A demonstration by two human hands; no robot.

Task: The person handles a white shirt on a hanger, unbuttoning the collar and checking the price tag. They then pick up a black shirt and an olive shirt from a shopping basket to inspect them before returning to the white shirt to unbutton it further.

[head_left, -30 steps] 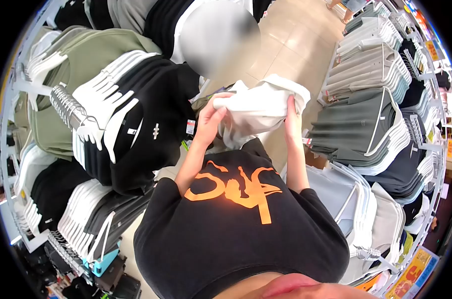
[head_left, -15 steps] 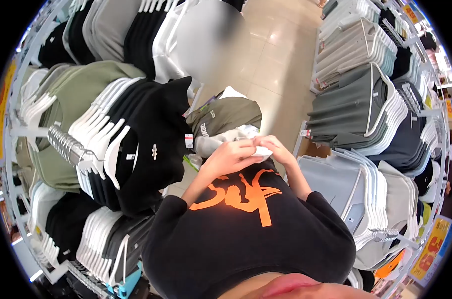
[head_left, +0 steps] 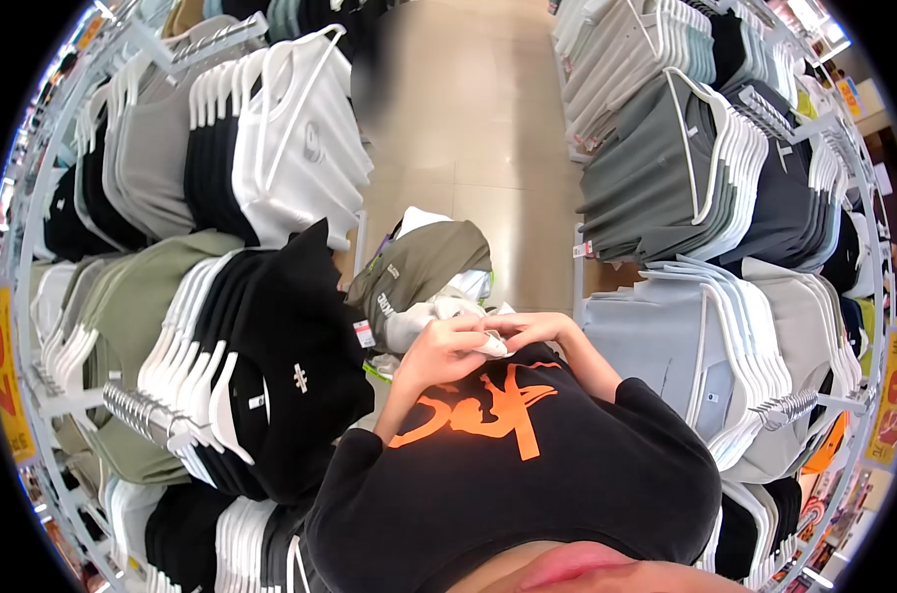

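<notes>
A white garment (head_left: 427,316) is held close against the chest, in front of the orange print on the black shirt (head_left: 527,465) worn by the person. The left hand (head_left: 446,354) is closed over the bunched fabric, fingers curled down around it, so that most of the cloth spills out to the left of and beyond that fist. The right hand (head_left: 539,326) is brought in until it meets the left, and a small white fold is pinched between the fingertips of both hands; neither hand is open. The garment thus lies partly inside the two grips and partly hanging past them towards the aisle. Just beyond it, an olive garment (head_left: 430,259) with white lettering is seen, draped in a heap and touching the white cloth. To the left, black tops (head_left: 300,366) are hung on white hangers (head_left: 186,371), with a red-and-white price tag (head_left: 364,334) dangling near the left wrist. To the right, pale grey tops (head_left: 646,346) are racked, well apart from the hands, and the tiled floor (head_left: 468,128) is seen between the racks.
</notes>
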